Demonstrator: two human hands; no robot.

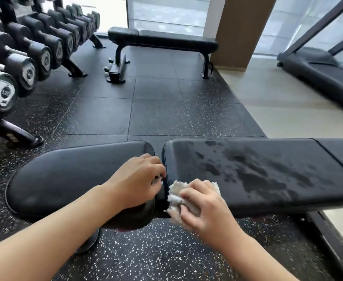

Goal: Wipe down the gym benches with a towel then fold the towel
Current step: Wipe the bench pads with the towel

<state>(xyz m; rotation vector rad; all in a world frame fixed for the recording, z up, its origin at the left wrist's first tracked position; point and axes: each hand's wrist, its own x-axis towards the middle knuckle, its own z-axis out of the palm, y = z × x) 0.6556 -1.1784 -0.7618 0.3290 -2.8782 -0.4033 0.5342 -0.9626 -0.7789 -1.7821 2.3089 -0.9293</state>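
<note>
White towel (175, 196), bunched up, is gripped in the right hand (204, 207) and pressed on the near corner of the long bench pad (257, 171), which shows damp streaks. The left hand (138, 179) lies on the seat pad (71, 173), fingers curled into the gap between the pads. Wiping seems in progress; next the towel probably must pass over the seat pad, and the far bench (166, 40) waits.

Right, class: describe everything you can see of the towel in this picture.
The towel is a small, whitish-grey cloth, fluffy like terry, bunched into a crumpled wad, not folded. The right hand presses it against the near front corner of the long bench pad, beside the gap between the two pads. Most of it is hidden under the fingers; a ragged edge hangs over the pad's side.
</note>
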